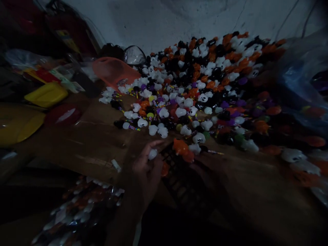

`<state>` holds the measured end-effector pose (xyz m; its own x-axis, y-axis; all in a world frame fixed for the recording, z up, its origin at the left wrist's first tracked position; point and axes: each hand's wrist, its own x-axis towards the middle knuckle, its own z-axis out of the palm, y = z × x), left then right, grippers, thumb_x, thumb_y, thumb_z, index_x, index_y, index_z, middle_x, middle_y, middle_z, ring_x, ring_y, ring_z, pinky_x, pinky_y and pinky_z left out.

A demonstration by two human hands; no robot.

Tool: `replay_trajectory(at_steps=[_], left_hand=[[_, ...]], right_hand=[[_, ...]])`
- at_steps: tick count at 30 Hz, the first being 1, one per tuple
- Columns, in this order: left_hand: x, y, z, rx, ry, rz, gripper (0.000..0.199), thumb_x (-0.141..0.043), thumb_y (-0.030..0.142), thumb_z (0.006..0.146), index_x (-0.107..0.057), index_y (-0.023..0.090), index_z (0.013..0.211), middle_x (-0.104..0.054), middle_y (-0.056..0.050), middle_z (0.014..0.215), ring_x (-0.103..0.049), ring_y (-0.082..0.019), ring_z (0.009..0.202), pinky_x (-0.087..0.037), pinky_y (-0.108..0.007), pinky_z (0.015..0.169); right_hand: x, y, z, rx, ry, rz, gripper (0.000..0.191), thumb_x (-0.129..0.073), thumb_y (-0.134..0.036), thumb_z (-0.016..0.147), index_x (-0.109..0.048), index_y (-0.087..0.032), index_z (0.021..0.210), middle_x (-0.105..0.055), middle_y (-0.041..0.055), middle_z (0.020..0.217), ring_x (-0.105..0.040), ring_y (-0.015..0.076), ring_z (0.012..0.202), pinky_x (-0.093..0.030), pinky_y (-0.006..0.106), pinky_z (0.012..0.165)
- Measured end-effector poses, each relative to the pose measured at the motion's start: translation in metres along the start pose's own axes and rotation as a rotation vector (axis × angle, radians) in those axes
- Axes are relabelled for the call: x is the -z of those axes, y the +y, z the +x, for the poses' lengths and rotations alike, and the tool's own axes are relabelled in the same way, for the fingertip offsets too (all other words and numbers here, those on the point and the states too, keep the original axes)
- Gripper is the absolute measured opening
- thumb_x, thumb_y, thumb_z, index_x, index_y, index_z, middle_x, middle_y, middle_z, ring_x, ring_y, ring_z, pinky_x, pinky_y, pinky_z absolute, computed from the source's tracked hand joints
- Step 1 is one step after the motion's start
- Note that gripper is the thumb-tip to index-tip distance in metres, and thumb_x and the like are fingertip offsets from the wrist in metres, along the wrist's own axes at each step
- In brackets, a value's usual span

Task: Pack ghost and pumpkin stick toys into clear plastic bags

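My left hand [146, 167] is curled, with a small white ghost figure [153, 154] between its thumb and fingers. An orange figure [164, 169] shows beside its thumb. My right hand [205, 171] is in deep shadow, close to an orange pumpkin-like figure [180, 147] and a white figure [195, 148]; its fingers hardly show, so its grip is unclear. Between the hands lies a dark slotted rack [176, 186]. A patterned stick [215, 152] points out to the right above my right hand.
A large heap of white, orange, black and purple figures [202, 68] reaches the wall. At left are an orange bag [115, 71], a yellow container [46, 95] and a red lid-like object [63, 114]. More figures [82, 208] lie lower left; a clear plastic bag [297, 78] is right.
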<state>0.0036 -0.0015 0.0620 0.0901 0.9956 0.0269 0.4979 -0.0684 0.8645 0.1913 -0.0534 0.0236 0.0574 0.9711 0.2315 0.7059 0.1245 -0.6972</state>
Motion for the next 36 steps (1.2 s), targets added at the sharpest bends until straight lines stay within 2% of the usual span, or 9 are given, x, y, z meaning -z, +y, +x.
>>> replay_trajectory(at_steps=[4,8,13,16,20,26,30,34,36], left_hand=[[-0.003,-0.001,0.001,0.083,0.011,-0.025,0.035,-0.050,0.033,0.083,-0.059,0.024,0.115,-0.065,-0.003,0.101,-0.058,-0.013,0.072,-0.045,-0.023,0.061],[-0.004,-0.008,0.004,0.045,0.004,-0.058,0.039,-0.052,0.029,0.081,-0.056,0.022,0.118,-0.064,-0.005,0.104,-0.060,-0.015,0.082,-0.047,-0.024,0.063],[-0.004,-0.015,0.006,0.042,0.024,-0.034,0.041,-0.053,0.031,0.080,-0.054,0.025,0.121,-0.063,-0.004,0.108,-0.060,-0.016,0.084,-0.049,-0.026,0.068],[-0.003,-0.017,0.007,0.001,0.037,-0.065,0.038,-0.054,0.033,0.079,-0.058,0.025,0.116,-0.064,-0.005,0.110,-0.061,-0.021,0.098,-0.050,-0.031,0.079],[-0.005,-0.016,0.008,0.019,0.052,-0.118,0.037,-0.054,0.036,0.078,-0.060,0.023,0.112,-0.063,-0.006,0.115,-0.062,-0.024,0.101,-0.052,-0.035,0.081],[-0.003,-0.009,0.008,0.071,-0.003,-0.137,0.039,-0.052,0.033,0.080,-0.055,0.022,0.118,-0.059,-0.005,0.125,-0.056,-0.025,0.114,-0.046,-0.037,0.093],[0.000,-0.006,0.009,0.147,-0.044,-0.151,0.039,-0.050,0.031,0.083,-0.053,0.023,0.121,-0.062,-0.004,0.121,-0.060,-0.023,0.107,-0.048,-0.037,0.089],[-0.002,-0.008,0.010,0.128,-0.034,-0.164,0.037,-0.052,0.030,0.083,-0.055,0.024,0.119,-0.062,-0.003,0.122,-0.058,-0.022,0.111,-0.046,-0.034,0.093],[-0.005,-0.008,0.009,0.138,-0.026,-0.203,0.038,-0.052,0.031,0.082,-0.055,0.024,0.120,-0.062,-0.003,0.121,-0.059,-0.021,0.110,-0.049,-0.031,0.090]], right_hand=[[-0.017,0.005,-0.006,-0.130,0.069,0.026,0.010,-0.064,-0.029,0.081,-0.064,-0.024,0.089,-0.069,0.0031,0.085,-0.065,0.0201,0.076,-0.051,0.033,0.067],[-0.025,0.004,-0.004,-0.195,0.018,0.039,0.010,-0.064,-0.028,0.080,-0.060,-0.025,0.088,-0.068,0.0016,0.075,-0.062,0.0177,0.063,-0.046,0.029,0.053],[-0.021,-0.004,0.008,-0.210,-0.073,-0.045,0.011,-0.066,-0.021,0.075,-0.057,-0.022,0.081,-0.065,0.0001,0.067,-0.060,0.0161,0.057,-0.040,0.025,0.048],[-0.019,-0.010,0.017,-0.164,-0.119,-0.014,0.009,-0.061,-0.024,0.080,-0.056,-0.022,0.088,-0.065,0.0010,0.072,-0.060,0.0166,0.061,-0.040,0.026,0.050],[-0.024,-0.016,0.030,-0.072,-0.175,0.120,0.012,-0.045,-0.019,0.089,-0.057,-0.020,0.091,-0.064,0.0048,0.086,-0.061,0.0186,0.076,-0.045,0.029,0.063],[-0.046,-0.016,0.046,-0.017,-0.043,0.316,0.020,-0.055,-0.011,0.083,-0.062,-0.020,0.100,-0.068,0.0022,0.093,-0.063,0.0170,0.082,-0.046,0.026,0.070],[-0.060,-0.013,0.050,-0.010,-0.086,0.467,0.026,-0.057,-0.009,0.083,-0.065,-0.023,0.103,-0.070,-0.0012,0.095,-0.064,0.0152,0.083,-0.047,0.025,0.073],[-0.063,-0.008,0.050,0.029,-0.074,0.366,0.019,-0.060,-0.013,0.084,-0.067,-0.023,0.098,-0.070,0.0002,0.091,-0.063,0.0158,0.081,-0.046,0.026,0.070],[-0.064,-0.006,0.048,0.080,-0.039,0.285,0.015,-0.060,-0.015,0.084,-0.066,-0.021,0.097,-0.068,0.0019,0.088,-0.062,0.0165,0.080,-0.045,0.026,0.069]])
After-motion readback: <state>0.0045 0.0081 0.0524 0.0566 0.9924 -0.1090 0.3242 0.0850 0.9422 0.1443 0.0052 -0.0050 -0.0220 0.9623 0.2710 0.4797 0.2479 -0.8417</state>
